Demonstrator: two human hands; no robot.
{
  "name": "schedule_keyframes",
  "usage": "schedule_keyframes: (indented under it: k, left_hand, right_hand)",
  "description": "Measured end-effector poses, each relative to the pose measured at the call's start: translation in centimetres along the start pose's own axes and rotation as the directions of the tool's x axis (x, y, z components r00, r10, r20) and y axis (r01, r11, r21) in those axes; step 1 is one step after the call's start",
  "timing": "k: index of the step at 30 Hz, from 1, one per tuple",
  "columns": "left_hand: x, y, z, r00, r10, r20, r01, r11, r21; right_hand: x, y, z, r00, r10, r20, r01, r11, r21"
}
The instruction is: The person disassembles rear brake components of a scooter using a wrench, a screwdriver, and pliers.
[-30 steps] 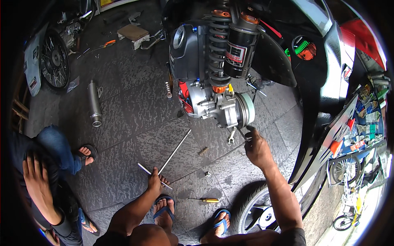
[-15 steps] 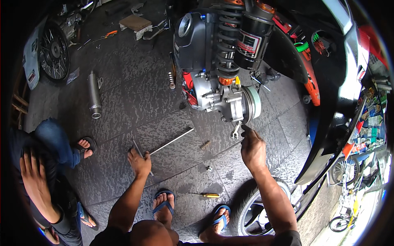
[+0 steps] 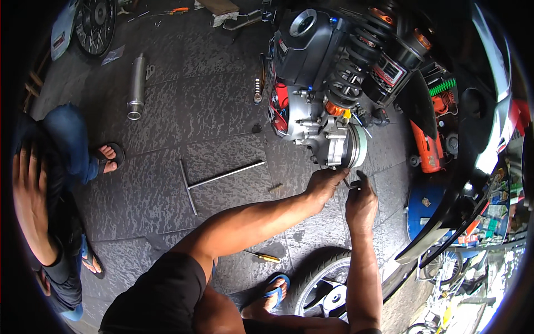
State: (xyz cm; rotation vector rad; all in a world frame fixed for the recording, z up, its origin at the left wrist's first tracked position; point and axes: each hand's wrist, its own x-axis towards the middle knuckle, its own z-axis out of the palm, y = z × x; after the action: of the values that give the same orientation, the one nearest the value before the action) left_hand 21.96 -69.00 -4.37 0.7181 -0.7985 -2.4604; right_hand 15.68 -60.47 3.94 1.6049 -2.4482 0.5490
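Observation:
A scooter engine (image 3: 334,146) with a round, pale-green-faced part (image 3: 360,147) hangs in front of me. My left hand (image 3: 324,189) reaches across to its lower edge, fingers closed together at the casing; what they grip is hidden. Just right of it, my right hand (image 3: 361,205) is closed on a small metal wrench (image 3: 347,182), mostly covered by the fingers. A steel T-handle wrench (image 3: 225,174) lies on the dark tiles, left of my hands and apart from them.
A black coil-spring shock absorber (image 3: 346,83) stands above the engine. A wheel (image 3: 322,284) lies near my foot, by a yellow-handled screwdriver (image 3: 267,258). A silver exhaust can (image 3: 136,89) and a ratchet (image 3: 257,89) rest farther off. Another person (image 3: 50,206) crouches at left.
My left hand has let go of the T-handle wrench, leaving it on the floor, and moved right to the engine. My right hand has closed on the wrench below the engine. The view has shifted.

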Motion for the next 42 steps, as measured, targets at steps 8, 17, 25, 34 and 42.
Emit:
schedule_keyframes:
  k: [8, 17, 25, 34, 42]
  left_hand:
    - [0.3, -0.4, 0.0, 0.988, -0.070, 0.136, 0.119, 0.909, -0.399]
    - [-0.5, 0.8, 0.3, 0.997, -0.078, 0.012, 0.079, 0.973, -0.217]
    - [0.2, 0.9, 0.1, 0.997, -0.080, -0.020, 0.076, 0.982, -0.173]
    - [-0.7, 1.3, 0.9, 0.992, -0.122, -0.014, 0.117, 0.972, -0.205]
    - [0.5, 0.6, -0.2, 0.988, -0.142, 0.058, 0.153, 0.953, -0.260]
  right_hand:
    - [0.2, 1.1, -1.0, 0.630, 0.470, 0.618, -0.756, 0.189, 0.627]
    - [2.8, 3.8, 0.7, 0.542, 0.186, 0.820, -0.833, -0.010, 0.553]
    - [2.5, 5.1, 1.5, 0.501, -0.097, 0.860, -0.848, -0.254, 0.466]
    - [2.5, 6.6, 3.0, 0.502, -0.063, 0.863, -0.834, -0.298, 0.464]
    - [3.0, 4.1, 1.0, 0.513, -0.054, 0.857, -0.858, -0.076, 0.509]
